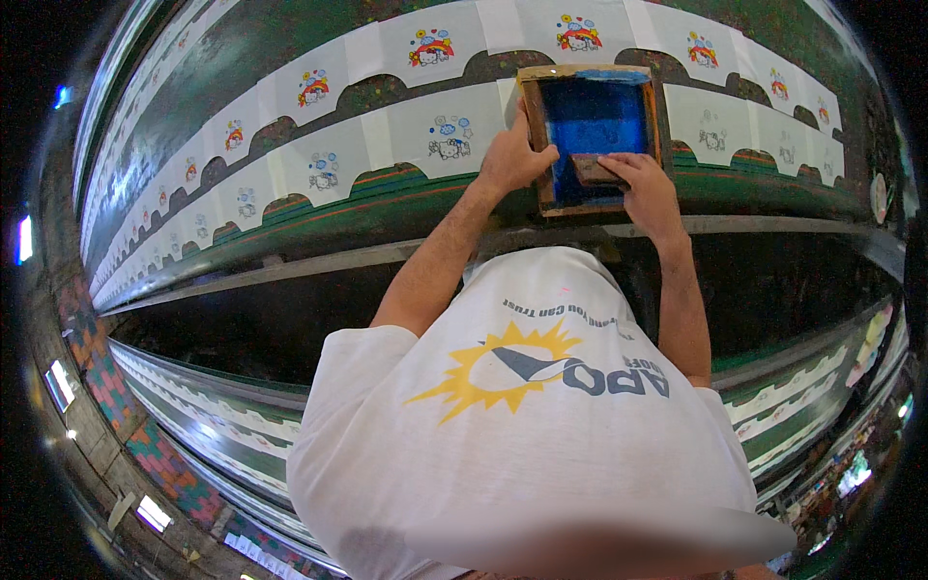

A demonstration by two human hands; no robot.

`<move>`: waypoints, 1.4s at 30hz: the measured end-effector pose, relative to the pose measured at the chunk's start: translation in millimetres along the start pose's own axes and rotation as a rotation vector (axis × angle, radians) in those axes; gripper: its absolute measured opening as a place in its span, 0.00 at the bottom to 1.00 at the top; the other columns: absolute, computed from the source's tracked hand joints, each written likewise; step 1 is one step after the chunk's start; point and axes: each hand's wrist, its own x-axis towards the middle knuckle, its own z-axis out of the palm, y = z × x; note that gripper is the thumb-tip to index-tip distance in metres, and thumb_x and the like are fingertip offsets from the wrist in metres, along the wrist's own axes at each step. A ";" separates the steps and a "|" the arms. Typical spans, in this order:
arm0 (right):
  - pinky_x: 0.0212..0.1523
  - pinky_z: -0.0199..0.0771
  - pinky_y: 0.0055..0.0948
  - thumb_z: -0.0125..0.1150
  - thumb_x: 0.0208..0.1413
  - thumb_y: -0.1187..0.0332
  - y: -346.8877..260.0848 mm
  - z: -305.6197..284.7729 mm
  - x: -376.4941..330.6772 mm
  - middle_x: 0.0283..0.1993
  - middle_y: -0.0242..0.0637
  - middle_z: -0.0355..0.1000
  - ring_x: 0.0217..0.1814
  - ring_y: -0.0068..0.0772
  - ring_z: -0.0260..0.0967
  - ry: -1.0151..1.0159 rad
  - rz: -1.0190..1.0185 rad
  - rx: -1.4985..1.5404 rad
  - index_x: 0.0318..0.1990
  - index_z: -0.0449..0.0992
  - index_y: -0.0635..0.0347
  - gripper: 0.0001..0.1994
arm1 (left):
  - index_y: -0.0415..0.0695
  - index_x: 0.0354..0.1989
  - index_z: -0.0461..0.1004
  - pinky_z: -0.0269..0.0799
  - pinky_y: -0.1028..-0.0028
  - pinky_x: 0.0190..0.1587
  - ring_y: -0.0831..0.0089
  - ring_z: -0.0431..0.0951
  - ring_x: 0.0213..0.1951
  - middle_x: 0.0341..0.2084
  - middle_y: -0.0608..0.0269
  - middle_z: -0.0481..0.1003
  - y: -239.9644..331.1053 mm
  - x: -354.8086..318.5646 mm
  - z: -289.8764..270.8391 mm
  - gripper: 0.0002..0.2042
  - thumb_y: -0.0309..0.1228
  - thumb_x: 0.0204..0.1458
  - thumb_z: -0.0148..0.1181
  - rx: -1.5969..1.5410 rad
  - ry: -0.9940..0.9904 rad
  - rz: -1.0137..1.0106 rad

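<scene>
A wooden-rimmed printing screen (660, 126) lies over a row of white cut pieces at the table's near side, its mesh coated in blue ink (597, 116). My left hand (516, 158) grips the screen's left rim, the thumb resting over the inner edge. In my right hand (646, 186) is a squeegee (592, 170) with a worn brown face, held low inside the screen near its front edge. To the left of the screen, a white piece (401, 135) bears a partial print of blue and dark outlines. The piece beneath the screen is hidden.
Behind, another row of white pieces (483, 43) carries full-colour cartoon prints. The long green table (416, 184) curves away to both sides. A pale rail (358, 259) runs along its near edge. Behind me stands another long table with white pieces (213, 425).
</scene>
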 end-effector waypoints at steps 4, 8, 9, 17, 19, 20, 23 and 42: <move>0.66 0.78 0.44 0.60 0.51 0.85 -8.3 5.1 -14.9 0.61 0.38 0.82 0.65 0.47 0.76 0.059 -0.007 -0.006 0.60 0.84 0.53 0.28 | 0.27 0.80 0.45 0.85 0.50 0.47 0.37 0.87 0.41 0.38 0.26 0.83 2.6 -2.3 0.3 0.55 0.47 0.52 0.69 -0.029 -0.025 -0.066; 0.65 0.78 0.45 0.63 0.50 0.82 -4.3 3.8 -12.5 0.59 0.38 0.82 0.63 0.47 0.77 0.057 -0.043 -0.046 0.60 0.85 0.52 0.27 | 0.28 0.80 0.47 0.86 0.52 0.45 0.40 0.88 0.40 0.39 0.31 0.84 -2.7 -0.6 2.5 0.53 0.45 0.53 0.71 0.051 0.084 0.071; 0.65 0.78 0.45 0.63 0.49 0.81 -1.0 2.4 -11.9 0.59 0.38 0.82 0.62 0.47 0.77 0.063 -0.057 -0.024 0.59 0.85 0.52 0.27 | 0.29 0.80 0.48 0.86 0.53 0.45 0.41 0.89 0.39 0.40 0.32 0.85 -1.4 3.1 5.6 0.53 0.44 0.53 0.71 0.103 0.159 0.189; 0.65 0.79 0.44 0.64 0.50 0.85 78.2 -41.9 -42.4 0.61 0.35 0.81 0.64 0.45 0.75 0.097 -0.073 0.029 0.61 0.84 0.53 0.28 | 0.32 0.81 0.47 0.86 0.56 0.44 0.46 0.90 0.41 0.44 0.39 0.86 73.6 12.5 60.6 0.52 0.37 0.53 0.73 -0.017 0.117 0.113; 0.64 0.79 0.45 0.66 0.48 0.82 113.1 -57.6 -52.3 0.59 0.36 0.81 0.61 0.46 0.76 0.120 -0.076 0.014 0.60 0.85 0.52 0.28 | 0.27 0.81 0.40 0.86 0.56 0.41 0.49 0.90 0.37 0.38 0.38 0.86 100.1 28.2 87.9 0.55 0.38 0.52 0.72 0.039 0.128 0.167; 0.63 0.79 0.45 0.67 0.47 0.80 131.0 -64.9 -56.6 0.58 0.36 0.82 0.60 0.46 0.77 0.137 -0.082 0.010 0.59 0.85 0.52 0.28 | 0.27 0.81 0.39 0.86 0.57 0.40 0.49 0.90 0.35 0.37 0.39 0.86 112.5 36.3 102.4 0.56 0.38 0.53 0.72 0.085 0.141 0.177; 0.64 0.79 0.45 0.68 0.48 0.80 178.1 -84.4 -69.2 0.58 0.35 0.81 0.61 0.46 0.76 0.133 -0.067 -0.024 0.59 0.85 0.52 0.27 | 0.27 0.81 0.41 0.86 0.58 0.40 0.49 0.90 0.35 0.36 0.40 0.86 146.9 56.8 142.3 0.55 0.38 0.53 0.72 0.039 0.130 0.185; 0.66 0.76 0.45 0.70 0.48 0.77 223.8 -112.4 -81.4 0.55 0.39 0.80 0.61 0.47 0.76 0.121 -0.145 0.061 0.58 0.83 0.54 0.26 | 0.41 0.80 0.53 0.85 0.64 0.26 0.59 0.87 0.25 0.39 0.48 0.87 164.8 83.8 177.1 0.46 0.34 0.54 0.71 -0.108 0.047 0.036</move>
